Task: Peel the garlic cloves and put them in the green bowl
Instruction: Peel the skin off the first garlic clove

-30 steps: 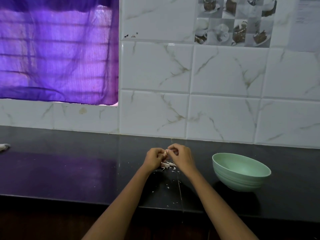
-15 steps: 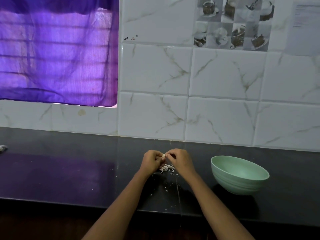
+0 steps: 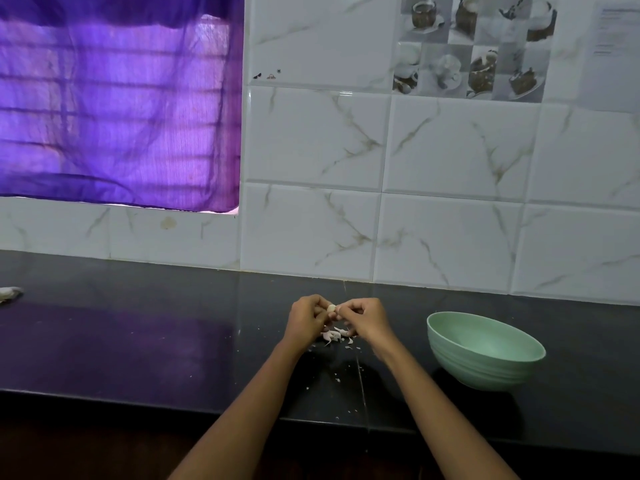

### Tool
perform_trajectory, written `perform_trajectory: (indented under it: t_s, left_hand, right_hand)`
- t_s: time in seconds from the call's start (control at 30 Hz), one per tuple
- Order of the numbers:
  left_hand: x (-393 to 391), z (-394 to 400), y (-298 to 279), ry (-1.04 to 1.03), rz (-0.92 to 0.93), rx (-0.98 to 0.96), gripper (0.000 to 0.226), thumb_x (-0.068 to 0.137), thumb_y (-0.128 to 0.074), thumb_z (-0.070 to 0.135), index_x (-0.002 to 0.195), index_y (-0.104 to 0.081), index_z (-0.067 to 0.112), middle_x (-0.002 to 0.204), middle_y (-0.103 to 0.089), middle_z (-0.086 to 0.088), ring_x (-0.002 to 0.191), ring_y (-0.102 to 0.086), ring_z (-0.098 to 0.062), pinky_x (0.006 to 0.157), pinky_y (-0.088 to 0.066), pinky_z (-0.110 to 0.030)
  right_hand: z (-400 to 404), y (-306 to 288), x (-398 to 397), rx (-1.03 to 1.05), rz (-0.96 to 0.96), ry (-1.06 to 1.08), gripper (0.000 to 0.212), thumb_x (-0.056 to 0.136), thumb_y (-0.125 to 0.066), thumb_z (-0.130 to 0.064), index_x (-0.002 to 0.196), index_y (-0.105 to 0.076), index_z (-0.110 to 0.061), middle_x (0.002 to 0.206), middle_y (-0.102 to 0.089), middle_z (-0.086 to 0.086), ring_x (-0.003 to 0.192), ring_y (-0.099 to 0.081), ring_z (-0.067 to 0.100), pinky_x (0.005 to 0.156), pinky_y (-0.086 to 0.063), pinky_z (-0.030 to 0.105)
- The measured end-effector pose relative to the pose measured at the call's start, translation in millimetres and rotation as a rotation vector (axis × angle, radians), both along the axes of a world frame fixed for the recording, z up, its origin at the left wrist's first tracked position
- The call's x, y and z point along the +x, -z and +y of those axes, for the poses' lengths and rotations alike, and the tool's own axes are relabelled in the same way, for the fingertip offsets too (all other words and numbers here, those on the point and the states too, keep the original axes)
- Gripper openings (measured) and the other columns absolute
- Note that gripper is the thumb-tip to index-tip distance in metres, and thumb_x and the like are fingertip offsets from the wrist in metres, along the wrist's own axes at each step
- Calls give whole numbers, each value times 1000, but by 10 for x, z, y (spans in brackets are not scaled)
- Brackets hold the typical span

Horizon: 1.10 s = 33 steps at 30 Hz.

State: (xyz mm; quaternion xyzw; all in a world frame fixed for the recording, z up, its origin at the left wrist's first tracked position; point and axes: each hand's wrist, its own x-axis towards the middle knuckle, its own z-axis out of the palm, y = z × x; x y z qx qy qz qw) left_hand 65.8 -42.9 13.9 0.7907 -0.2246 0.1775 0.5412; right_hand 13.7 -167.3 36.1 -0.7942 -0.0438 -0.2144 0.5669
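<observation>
On the right of the dark surface (image 3: 138, 341), the green bowl (image 3: 485, 351) stands upright, well apart from the hands; the part of its inside that shows holds nothing I can make out, and its near inner wall is hidden by the rim. To its left, over the middle of the surface, the left hand (image 3: 306, 322) and right hand (image 3: 365, 318) meet knuckle to knuckle. A pale garlic clove (image 3: 331, 308) sits between them, pinched by the curled fingers of both hands, its rounded end poking up at the far side of the fingertips. Just under the hands, a small heap of pinkish-white garlic skins (image 3: 334, 336) lies on the surface, with finer flakes scattered nearer. At the far left edge lies a small whitish object (image 3: 8, 293), too blurred to identify.
</observation>
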Motion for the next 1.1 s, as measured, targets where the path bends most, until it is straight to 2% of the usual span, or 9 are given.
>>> perform_trajectory:
  t_s: [0.13, 0.3, 0.47, 0.57, 0.7, 0.77, 0.83, 0.93, 1.1]
  left_hand:
    - [-5, 1, 9, 11, -18, 5, 15, 85, -58, -5, 79, -62, 8, 70, -69, -10, 52, -60, -9, 55, -55, -27]
    - [-54, -40, -11, 53, -7, 4, 16, 88, -52, -6, 83, -63, 6, 64, -64, 2, 52, -59, -2, 57, -53, -23]
    - [-50, -39, -17, 54, 24, -15, 17, 91, -49, -3, 90, -65, 1, 76, -68, -11, 63, -62, -16, 58, -53, -28]
    - [-41, -27, -11, 45, 36, -26, 20, 92, -47, -3, 89, -65, 5, 83, -71, -13, 66, -63, -17, 57, -54, -25]
    - [-62, -31, -13, 34, 41, -6, 18, 93, -47, -1, 91, -65, 4, 76, -67, -4, 61, -59, -10, 58, -54, -25]
    - [-69, -37, -22, 34, 27, 15, 18, 93, -48, -1, 92, -65, 3, 75, -67, -3, 60, -59, -7, 59, -54, -26]
    - [-69, -37, -28, 25, 8, 35, 19, 92, -48, -3, 91, -65, 3, 78, -70, -7, 60, -61, -9, 61, -56, -30]
    - [-44, -24, -4, -21, -51, 70, 19, 88, -49, -5, 89, -66, 4, 77, -71, -13, 63, -65, -20, 64, -58, -40]
    - [-53, -8, 8, -74, -161, 168, 22, 82, -50, -3, 87, -68, 10, 72, -70, -8, 69, -65, -24, 67, -54, -40]
  right_hand:
    - [0, 2, 5, 22, 34, -4, 25, 78, -59, 0, 60, -70, -13, 72, -70, 11, 51, -51, 12, 52, -46, 25]
    - [-8, -20, -15, 36, 33, 59, 10, 76, -64, -1, 69, -70, -1, 55, -59, 0, 41, -46, 5, 44, -38, 16]
    - [16, -20, -6, 79, 26, 64, 14, 79, -61, -2, 68, -70, -4, 58, -61, 2, 48, -48, 11, 47, -40, 20]
    - [0, -27, -6, 101, 0, 70, 15, 82, -59, -5, 72, -69, -9, 63, -63, 2, 55, -52, 11, 49, -44, 22]
    - [1, -6, 12, -160, -94, 120, 11, 81, -63, -13, 76, -72, -16, 65, -67, -3, 58, -56, 7, 55, -50, 30]
    - [-1, -1, 28, -211, -127, 146, 12, 79, -64, -12, 73, -74, -16, 63, -67, -4, 57, -57, 8, 57, -52, 34]
    - [-17, -2, 34, -155, -93, 150, 14, 78, -64, -10, 68, -73, -14, 61, -66, -2, 56, -56, 11, 58, -51, 35]
    - [-18, 9, 8, 2, 2, 62, 18, 81, -63, -7, 66, -71, -11, 60, -64, 2, 51, -52, 11, 53, -47, 28]
    - [-15, -22, -3, 165, 57, -48, 20, 83, -60, 3, 66, -69, -5, 57, -63, 2, 45, -48, 7, 45, -43, 16]
